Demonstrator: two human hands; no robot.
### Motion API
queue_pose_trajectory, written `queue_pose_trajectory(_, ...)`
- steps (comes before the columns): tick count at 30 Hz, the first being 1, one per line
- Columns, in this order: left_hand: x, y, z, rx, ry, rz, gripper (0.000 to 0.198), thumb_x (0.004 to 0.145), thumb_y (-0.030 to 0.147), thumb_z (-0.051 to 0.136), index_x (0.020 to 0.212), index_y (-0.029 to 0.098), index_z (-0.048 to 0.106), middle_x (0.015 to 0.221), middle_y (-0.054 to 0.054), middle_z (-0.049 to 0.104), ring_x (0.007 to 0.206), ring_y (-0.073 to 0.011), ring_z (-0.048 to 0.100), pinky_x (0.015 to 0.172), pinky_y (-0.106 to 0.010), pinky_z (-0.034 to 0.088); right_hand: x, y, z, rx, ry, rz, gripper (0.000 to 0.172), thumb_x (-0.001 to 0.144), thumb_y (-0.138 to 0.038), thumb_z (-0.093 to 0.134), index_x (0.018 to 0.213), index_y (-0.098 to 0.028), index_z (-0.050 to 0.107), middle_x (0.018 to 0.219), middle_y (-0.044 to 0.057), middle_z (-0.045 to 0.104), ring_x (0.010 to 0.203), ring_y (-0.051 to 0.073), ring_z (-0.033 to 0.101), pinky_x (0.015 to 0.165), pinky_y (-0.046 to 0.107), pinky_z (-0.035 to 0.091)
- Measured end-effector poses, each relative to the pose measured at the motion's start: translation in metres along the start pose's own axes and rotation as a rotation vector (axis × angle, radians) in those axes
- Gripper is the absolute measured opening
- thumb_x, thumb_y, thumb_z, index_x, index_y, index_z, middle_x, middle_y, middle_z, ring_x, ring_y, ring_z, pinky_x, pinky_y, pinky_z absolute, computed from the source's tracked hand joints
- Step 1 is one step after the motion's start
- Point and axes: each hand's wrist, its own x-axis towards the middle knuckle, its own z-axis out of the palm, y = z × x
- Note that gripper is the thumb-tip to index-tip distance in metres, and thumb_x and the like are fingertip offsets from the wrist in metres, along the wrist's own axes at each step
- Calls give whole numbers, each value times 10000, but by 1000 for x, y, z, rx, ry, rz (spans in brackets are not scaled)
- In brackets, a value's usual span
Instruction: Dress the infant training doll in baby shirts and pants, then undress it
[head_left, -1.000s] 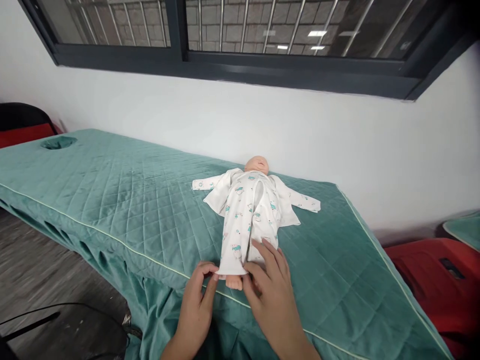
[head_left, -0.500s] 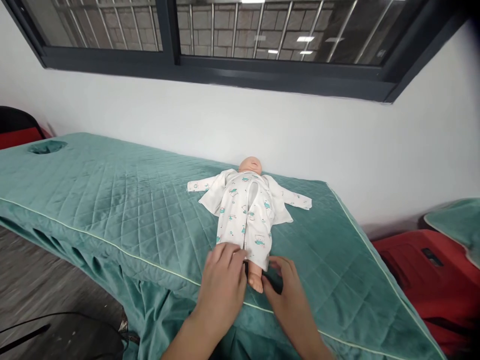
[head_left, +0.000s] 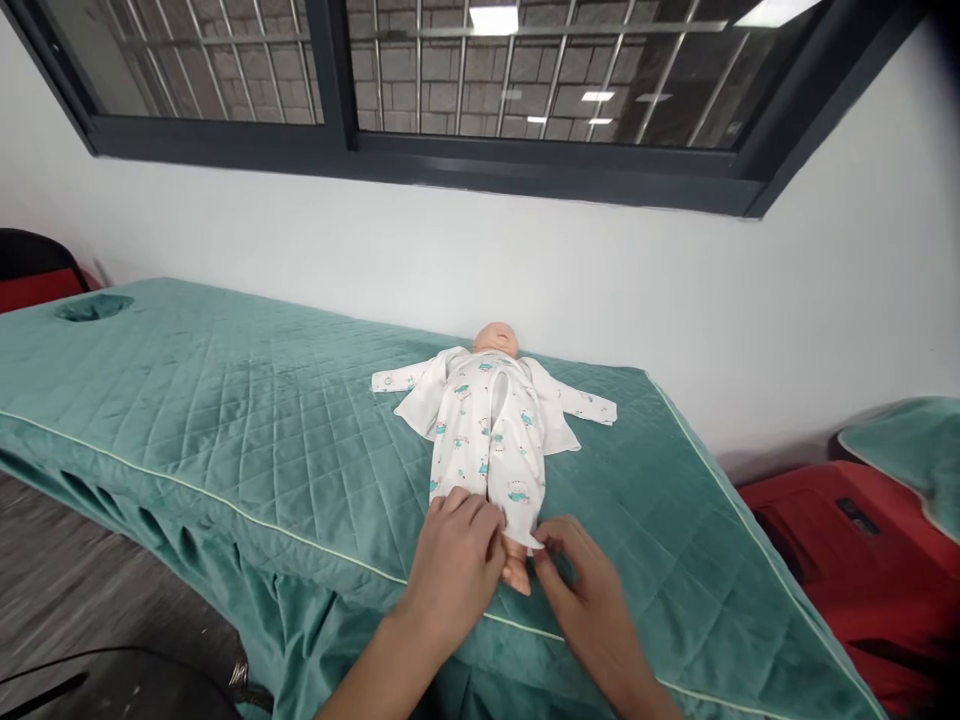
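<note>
A baby doll [head_left: 495, 338] lies on its back on the green quilted bed, head toward the wall and arms spread. It wears a white printed jacket [head_left: 561, 432], open at the sides, and white printed trousers [head_left: 459, 452]. My right hand [head_left: 581, 580] pinches the hem of one trouser leg between thumb and fingers, drawing its corner outward. My left hand [head_left: 457, 565] is closed at the inner side of that same hem and covers the other leg's lower end. One bare doll foot [head_left: 516, 570] pokes out between my hands; the other foot is hidden.
The green quilted bed [head_left: 247, 390] runs along a white wall under a dark-framed window [head_left: 420, 165], with a face hole [head_left: 96, 306] at its far left. Red chairs [head_left: 840, 560] stand at the right, another [head_left: 37, 280] at the left. A cable [head_left: 112, 650] crosses the floor.
My right hand has moved from beside the foot to the trouser hem and taken hold of it. The hem is pulled lower over the ankle. The camera view has tilted up slightly.
</note>
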Motion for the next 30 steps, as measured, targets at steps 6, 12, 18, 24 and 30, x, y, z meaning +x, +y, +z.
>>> queue_pose_trajectory(6, -23, 3, -7, -234, 63, 1, 168, 823, 23, 523, 818, 191, 519, 809, -1, 572, 850, -178, 498, 775, -338, 413, -19, -7, -12, -27, -62, -102, 95, 920, -151, 494, 920, -232, 543, 917, 25, 603, 849, 159, 605, 739, 252, 491)
queue_pose_trajectory(12, -43, -15, -2, -282, 148, -10, 140, 926, 106, 478, 938, 211, 569, 1013, -51, 602, 999, -202, 531, 857, -362, 456, -32, 10, -9, -28, -183, -51, 101, 942, -197, 492, 1004, -239, 559, 1018, 48, 629, 926, 169, 623, 803, 278, 519)
queue_pose_trajectory(18, -25, -83, 0, -157, 290, -199, 219, 938, 143, 459, 1094, 217, 593, 1125, -73, 614, 1080, -217, 547, 923, -412, 494, -8, 36, -15, -82, -98, -14, 130, 957, -241, 482, 1051, -247, 571, 1112, 60, 627, 1031, 193, 611, 892, 335, 515)
queue_pose_trajectory(24, 52, -130, 2, 130, 114, -2, 358, 853, 83, 522, 1184, 152, 637, 1247, -122, 603, 1349, -294, 402, 1142, -496, 372, 68, 73, 1, -420, -66, -95, 381, 883, -91, 428, 1226, -170, 574, 1297, 126, 566, 1227, 262, 485, 1068, 445, 405)
queue_pose_trajectory(30, 88, -130, 7, 120, -102, 252, 286, 862, 150, 556, 1090, 189, 724, 1266, -115, 629, 1302, -268, 471, 1150, -444, 381, 107, 72, 9, -650, -229, -96, 288, 918, -107, 434, 1081, -143, 669, 1093, 143, 628, 1038, 256, 543, 957, 365, 439)
